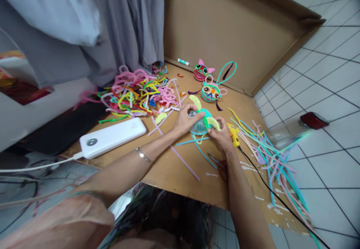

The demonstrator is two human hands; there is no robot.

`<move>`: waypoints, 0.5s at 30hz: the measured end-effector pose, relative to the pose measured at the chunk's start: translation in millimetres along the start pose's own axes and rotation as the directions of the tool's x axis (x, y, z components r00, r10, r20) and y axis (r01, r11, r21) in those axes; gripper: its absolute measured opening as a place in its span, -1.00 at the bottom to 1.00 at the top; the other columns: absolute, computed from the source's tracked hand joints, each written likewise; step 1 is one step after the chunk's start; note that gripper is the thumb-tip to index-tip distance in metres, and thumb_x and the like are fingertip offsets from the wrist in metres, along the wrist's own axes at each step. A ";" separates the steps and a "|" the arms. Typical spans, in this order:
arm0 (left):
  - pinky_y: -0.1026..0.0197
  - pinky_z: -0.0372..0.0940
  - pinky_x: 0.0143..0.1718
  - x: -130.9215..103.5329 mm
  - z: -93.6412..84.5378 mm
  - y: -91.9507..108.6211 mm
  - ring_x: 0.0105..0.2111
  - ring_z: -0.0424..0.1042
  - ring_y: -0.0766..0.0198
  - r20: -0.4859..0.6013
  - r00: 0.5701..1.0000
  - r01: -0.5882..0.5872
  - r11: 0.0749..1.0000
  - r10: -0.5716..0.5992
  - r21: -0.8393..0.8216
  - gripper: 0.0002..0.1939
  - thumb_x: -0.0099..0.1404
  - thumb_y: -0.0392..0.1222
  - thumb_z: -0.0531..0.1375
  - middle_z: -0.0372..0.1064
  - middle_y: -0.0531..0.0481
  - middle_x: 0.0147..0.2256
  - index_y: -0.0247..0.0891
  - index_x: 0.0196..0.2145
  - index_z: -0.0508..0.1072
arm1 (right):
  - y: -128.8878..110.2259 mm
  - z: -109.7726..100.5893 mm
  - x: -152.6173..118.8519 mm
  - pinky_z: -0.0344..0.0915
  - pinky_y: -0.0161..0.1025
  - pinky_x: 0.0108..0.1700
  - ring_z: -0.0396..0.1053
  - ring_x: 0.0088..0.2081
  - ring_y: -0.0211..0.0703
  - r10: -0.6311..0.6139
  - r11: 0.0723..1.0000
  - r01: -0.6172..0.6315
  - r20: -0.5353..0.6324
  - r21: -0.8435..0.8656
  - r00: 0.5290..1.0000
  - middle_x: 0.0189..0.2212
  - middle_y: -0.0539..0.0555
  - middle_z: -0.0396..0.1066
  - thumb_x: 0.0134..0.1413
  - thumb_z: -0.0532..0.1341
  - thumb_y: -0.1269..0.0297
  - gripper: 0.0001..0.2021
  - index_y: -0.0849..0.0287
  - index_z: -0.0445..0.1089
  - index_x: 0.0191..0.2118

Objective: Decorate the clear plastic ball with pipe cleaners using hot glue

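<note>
The left hand (185, 120) grips the left side of a round craft piece (200, 124), thumb on top; the right hand (222, 134) is closed on the piece's right side, beside 1 of its 2 fuzzy yellow ears (214, 124). The piece sits in front of the person, above the middle of the table (165, 170); whether its underside touches the surface cannot be told. Several fingertips are hidden, and the hands cover part of the rim. The scissors (213, 159) are partly concealed by the right forearm, their handles hard to make out. The yellow glue gun (234, 134) is partly covered by the right hand; its black cord runs out of view at the near right. The clear jar (289, 129) at the far right is blurred, and single strands within the left pile of fuzzy sticks (137, 91) cannot be counted. The table's near edge passes below both forearms; at the right, loose sticks (281, 166) overhang the edge. A cardboard panel (213, 27) bounds the far side, with 2 decorated toys near its foot. Between the forearms, the table surface is crossed by 1 purple strip (184, 162); at the left, a white power bank (112, 138) limits room beside the left forearm.
</note>
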State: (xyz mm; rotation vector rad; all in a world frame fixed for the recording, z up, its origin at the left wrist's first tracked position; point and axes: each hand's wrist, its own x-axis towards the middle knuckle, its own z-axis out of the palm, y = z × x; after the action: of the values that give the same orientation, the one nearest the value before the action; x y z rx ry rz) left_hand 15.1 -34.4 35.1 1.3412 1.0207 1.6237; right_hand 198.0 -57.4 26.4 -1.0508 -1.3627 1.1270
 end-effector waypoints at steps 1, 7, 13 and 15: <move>0.25 0.22 -0.23 0.5 0.0 -1.5 -0.32 0.31 0.27 0.002 1.000 -0.004 1.000 0.004 0.002 -0.70 0.01 -0.11 0.43 0.34 0.04 -0.37 -0.24 -0.39 0.43 | 0.3 -0.4 0.0 0.40 -0.29 -0.16 0.40 -0.21 -0.23 0.000 1.000 0.000 0.005 0.001 1.000 -0.21 -0.06 0.39 -0.33 0.46 0.22 -0.44 -0.01 0.16 -0.19; 0.25 0.20 -0.26 3.0 1.8 -5.9 -0.38 0.28 0.31 0.008 1.000 0.009 0.999 -0.009 -0.053 -0.70 0.01 -0.11 0.40 0.31 0.08 -0.40 -0.24 -0.40 0.38 | -1.1 -0.1 0.4 0.40 -0.28 -0.13 0.40 -0.19 -0.23 0.012 1.000 -0.012 0.003 0.018 1.000 -0.17 -0.04 0.40 -0.36 0.47 0.21 -0.43 0.00 0.16 -0.20; 0.27 0.11 -0.35 1.1 3.9 -3.4 -0.44 0.17 0.35 -0.016 0.999 0.038 0.997 -0.040 -0.068 -0.68 0.00 -0.15 0.39 0.21 0.14 -0.46 -0.22 -0.43 0.29 | -4.3 2.0 0.0 0.40 -0.28 -0.15 0.40 -0.22 -0.24 0.006 1.000 -0.006 0.003 0.008 1.000 -0.22 -0.06 0.39 -0.34 0.46 0.19 -0.45 0.00 0.16 -0.21; 0.27 0.07 -0.37 -0.1 4.2 -2.5 -0.46 0.12 0.36 -0.041 0.998 0.038 0.998 -0.041 -0.056 -0.64 0.00 -0.16 0.39 0.14 0.16 -0.48 -0.21 -0.46 0.22 | -4.9 2.1 0.0 0.40 -0.29 -0.16 0.40 -0.23 -0.24 0.001 1.000 -0.001 0.005 0.006 1.000 -0.23 -0.06 0.39 -0.35 0.45 0.20 -0.45 0.00 0.16 -0.21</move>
State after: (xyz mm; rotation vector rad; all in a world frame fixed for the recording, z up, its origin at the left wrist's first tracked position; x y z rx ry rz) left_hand 19.4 -33.2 33.2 1.2483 1.0138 1.6446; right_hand 195.8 -58.4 31.2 -1.0455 -1.3620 1.1348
